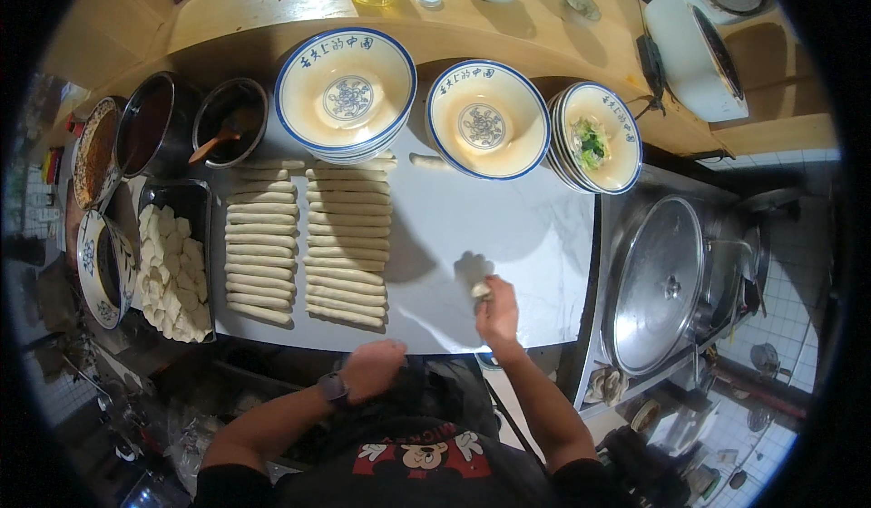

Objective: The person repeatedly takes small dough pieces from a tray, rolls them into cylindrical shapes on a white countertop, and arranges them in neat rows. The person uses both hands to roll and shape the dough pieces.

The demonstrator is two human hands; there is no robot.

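Observation:
My right hand [500, 311] is above the right half of a white marbled worktop [490, 222], with a small pale piece of dough [480, 291] between its fingers. A wristwatch is on my left wrist; my left hand [375, 365] hovers at the worktop's front edge, its fingers curled and blurred, so its grip does not show. Left of the hands lie two columns of rolled dough sticks: a left column [260, 250] and a right column [347, 240]. Dough pieces [171, 270] fill a dark rectangular tray [210, 236] at the worktop's left end. One more dough stick [430, 162] lies partly under a bowl.
Along the back stand blue-rimmed bowls [346, 130], a single wide bowl [524, 123] and stacked bowls with chopped greens [589, 142]. Dark pots [163, 134] and a pot with a ladle [216, 144] stand back left. A large metal lid [656, 290] sits to the right.

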